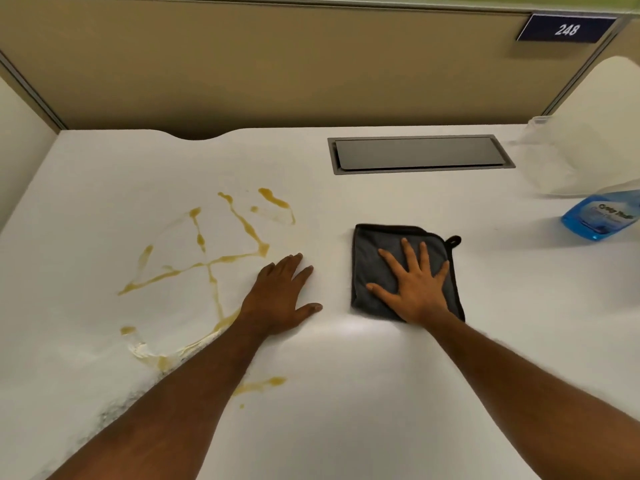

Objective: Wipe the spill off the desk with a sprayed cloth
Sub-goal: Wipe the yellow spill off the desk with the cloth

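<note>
a dark blue sign [566, 28] above the desk [346, 393] is showing "248"; the blue bottle's [601, 216] label is blurring past reading.

I see two bare forearms with no sleeves, and the left hand [282, 292] and right hand [414, 285] are ungloved and ringless.

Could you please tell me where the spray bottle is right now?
In the head view, the blue spray bottle lies at the desk's far right edge, beyond the grey cloth.

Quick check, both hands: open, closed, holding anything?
Left hand: open, flat on the desk, holding nothing.
Right hand: open, palm pressed flat on the grey cloth, not gripping it.
</note>
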